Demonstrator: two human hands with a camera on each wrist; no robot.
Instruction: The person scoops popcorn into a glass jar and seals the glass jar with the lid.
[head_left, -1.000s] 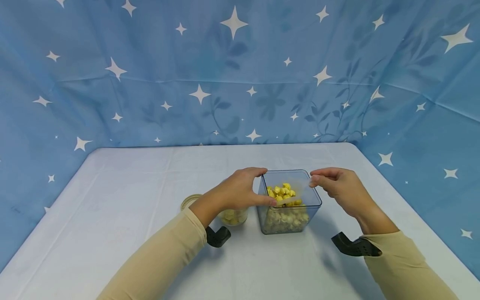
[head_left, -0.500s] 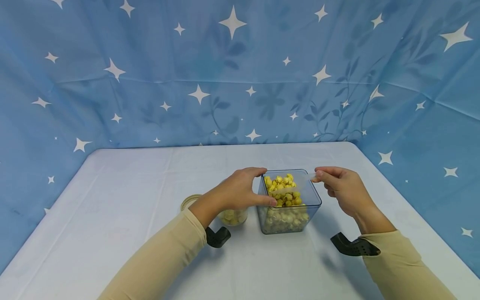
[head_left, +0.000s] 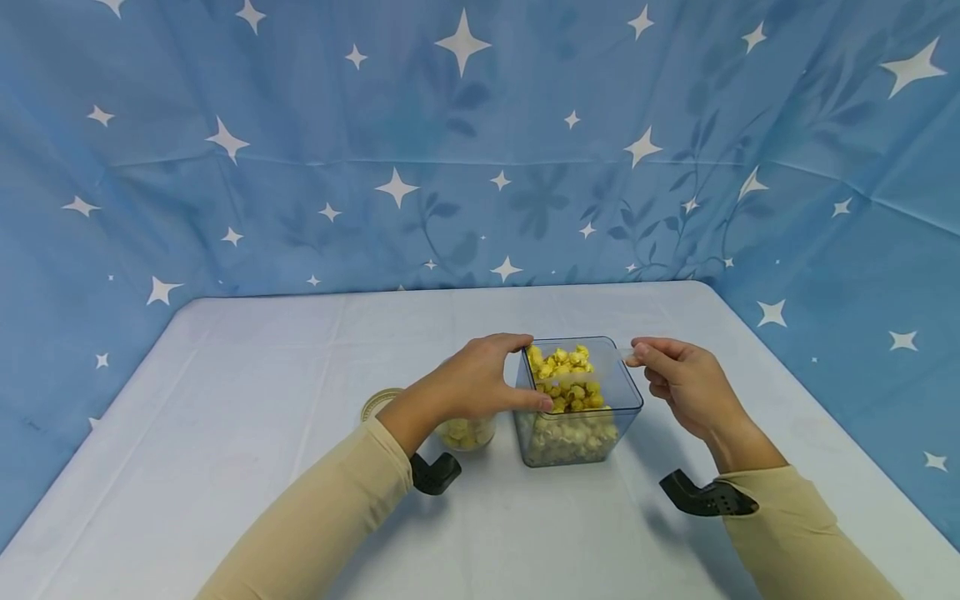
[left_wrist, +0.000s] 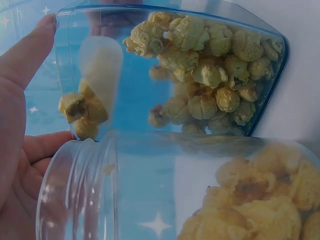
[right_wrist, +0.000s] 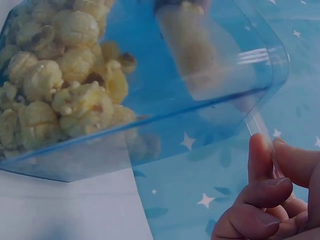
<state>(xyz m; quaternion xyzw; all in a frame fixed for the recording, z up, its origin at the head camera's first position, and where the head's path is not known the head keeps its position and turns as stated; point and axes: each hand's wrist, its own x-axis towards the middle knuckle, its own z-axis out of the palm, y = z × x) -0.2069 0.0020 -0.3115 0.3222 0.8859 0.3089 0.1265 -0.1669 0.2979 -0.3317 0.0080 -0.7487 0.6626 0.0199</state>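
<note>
in the head view, the left hand (head_left: 487, 379) grips the box (head_left: 624, 385), thumb and fingers spread wide; the right hand (head_left: 690, 379) dips a scoop (head_left: 576, 378) inside. left wrist: popcorn (left_wrist: 85, 109) loaded, more in the jar (left_wrist: 145, 190) alongside. right wrist: thumb and finger pinch the handle (right_wrist: 256, 124); plenty's unscooped, probably midway.

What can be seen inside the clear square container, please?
Popcorn lies heaped in the bottom, with a translucent scoop bearing a few pieces above it, its handle in the right hand. Pieces deep in the heap are covered by others.
</note>
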